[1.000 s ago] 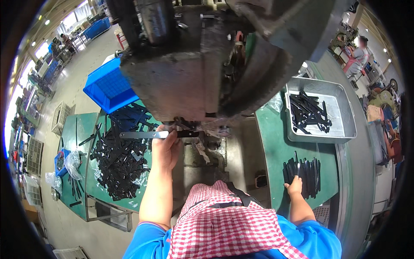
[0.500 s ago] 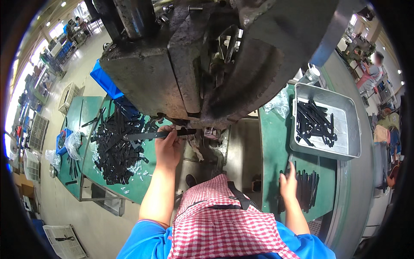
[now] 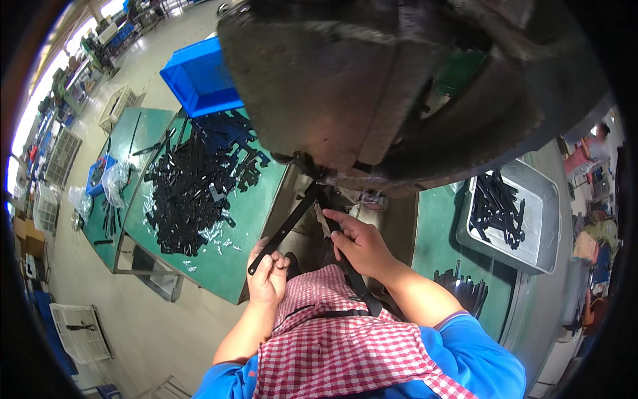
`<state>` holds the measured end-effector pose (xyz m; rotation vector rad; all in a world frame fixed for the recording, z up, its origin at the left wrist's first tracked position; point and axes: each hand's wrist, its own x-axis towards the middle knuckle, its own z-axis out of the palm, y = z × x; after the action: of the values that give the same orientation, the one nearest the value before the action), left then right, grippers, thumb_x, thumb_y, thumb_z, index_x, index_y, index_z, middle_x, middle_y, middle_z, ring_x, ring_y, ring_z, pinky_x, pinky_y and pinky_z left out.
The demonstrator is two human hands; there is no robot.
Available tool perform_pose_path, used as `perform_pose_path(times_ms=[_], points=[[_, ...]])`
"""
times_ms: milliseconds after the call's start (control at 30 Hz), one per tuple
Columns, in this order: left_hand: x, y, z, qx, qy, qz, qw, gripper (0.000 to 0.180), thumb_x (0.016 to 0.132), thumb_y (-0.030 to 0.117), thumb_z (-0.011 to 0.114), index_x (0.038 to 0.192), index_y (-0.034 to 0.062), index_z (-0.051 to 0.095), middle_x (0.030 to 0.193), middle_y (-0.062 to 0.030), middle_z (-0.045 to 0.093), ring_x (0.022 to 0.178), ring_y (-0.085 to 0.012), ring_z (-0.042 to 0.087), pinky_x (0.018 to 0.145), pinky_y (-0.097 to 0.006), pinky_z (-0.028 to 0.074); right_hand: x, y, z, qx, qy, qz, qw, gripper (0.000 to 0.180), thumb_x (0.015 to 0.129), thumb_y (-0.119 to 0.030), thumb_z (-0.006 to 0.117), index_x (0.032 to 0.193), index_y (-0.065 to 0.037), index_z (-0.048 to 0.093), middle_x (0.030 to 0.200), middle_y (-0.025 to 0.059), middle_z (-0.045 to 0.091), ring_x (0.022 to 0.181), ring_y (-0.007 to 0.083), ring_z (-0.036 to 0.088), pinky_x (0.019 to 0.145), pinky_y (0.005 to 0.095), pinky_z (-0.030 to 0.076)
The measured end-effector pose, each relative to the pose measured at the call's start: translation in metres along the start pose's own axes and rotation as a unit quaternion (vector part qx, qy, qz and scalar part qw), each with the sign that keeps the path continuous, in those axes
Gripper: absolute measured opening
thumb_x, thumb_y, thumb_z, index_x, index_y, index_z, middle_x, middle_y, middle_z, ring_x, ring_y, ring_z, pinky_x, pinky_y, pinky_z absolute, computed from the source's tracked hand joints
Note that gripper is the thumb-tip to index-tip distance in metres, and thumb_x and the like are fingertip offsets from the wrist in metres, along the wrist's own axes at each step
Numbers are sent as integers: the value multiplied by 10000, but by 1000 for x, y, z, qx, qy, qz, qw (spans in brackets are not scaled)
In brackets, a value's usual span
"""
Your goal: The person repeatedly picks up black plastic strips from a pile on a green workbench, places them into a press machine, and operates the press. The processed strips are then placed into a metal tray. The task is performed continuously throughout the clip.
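Observation:
My left hand (image 3: 268, 278) is closed round the lower end of a flat black metal strip (image 3: 287, 227) with small holes in it. The strip slants up to the right, its top just under the dark machine head. My right hand (image 3: 362, 246) comes in from the other side, thumb and fingers closed on a second dark strip (image 3: 323, 201). The upper ends of the two strips meet in an upside-down V; whether they are joined cannot be made out. The right fingers partly hide the second strip.
The big metal machine head (image 3: 319, 86) hangs over my hands. At left, a heap of black strips (image 3: 189, 193) and small shiny parts (image 3: 212, 233) lie by a blue bin (image 3: 203, 76). At right are a grey tray (image 3: 541, 199) of black parts and a row of dark strips (image 3: 465, 289).
My right hand has left the row on the right table and come to the middle with a dark strip. My left hand has moved lower, tilting its strip steeply. The view has shifted.

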<state>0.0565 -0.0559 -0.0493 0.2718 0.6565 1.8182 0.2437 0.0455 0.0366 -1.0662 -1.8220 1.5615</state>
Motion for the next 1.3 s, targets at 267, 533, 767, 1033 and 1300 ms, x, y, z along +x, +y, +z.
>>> perform_pose_path(times_ms=[267, 533, 767, 1033, 1300], points=[[-46, 21, -47, 184, 55, 20, 981, 393, 867, 209, 540, 1204, 36, 435, 920, -53, 529, 755, -117, 501, 705, -248, 417, 9, 30, -21, -157, 102, -44, 981, 478, 855, -68, 544, 1311, -89, 405, 1007, 57, 569, 772, 111, 518, 681, 257, 445], [21, 66, -178, 675, 225, 111, 694, 352, 781, 47, 574, 1123, -7, 512, 913, -84, 537, 772, -139, 514, 727, -265, 442, 140, 126, -69, -542, 253, -289, 748, 149, 798, -134, 535, 885, -43, 616, 886, 189, 602, 858, 388, 541, 746, 456, 416], [62, 78, -219, 854, 172, 89, 484, 303, 731, 90, 660, 996, 6, 540, 878, -155, 559, 842, -280, 566, 760, -348, 457, 149, 117, -58, -548, 211, -171, 791, 215, 803, -175, 500, 946, -63, 616, 908, 195, 605, 860, 389, 548, 753, 474, 409], [71, 137, -261, 684, 383, 130, 607, 175, 747, 76, 503, 889, -25, 516, 841, -177, 591, 747, -278, 583, 717, -374, 467, 143, 92, -51, -595, 158, -34, 787, 307, 843, -260, 449, 1070, -97, 575, 1077, 165, 589, 988, 357, 541, 861, 445, 403], [119, 170, -219, 811, 340, -84, 468, 468, 725, 347, 668, 981, -35, 578, 1012, -244, 598, 998, -355, 572, 862, -400, 460, 138, 128, -65, -566, 240, -195, 764, 260, 854, -230, 473, 1019, -68, 592, 1038, 185, 592, 971, 346, 541, 860, 418, 410]])
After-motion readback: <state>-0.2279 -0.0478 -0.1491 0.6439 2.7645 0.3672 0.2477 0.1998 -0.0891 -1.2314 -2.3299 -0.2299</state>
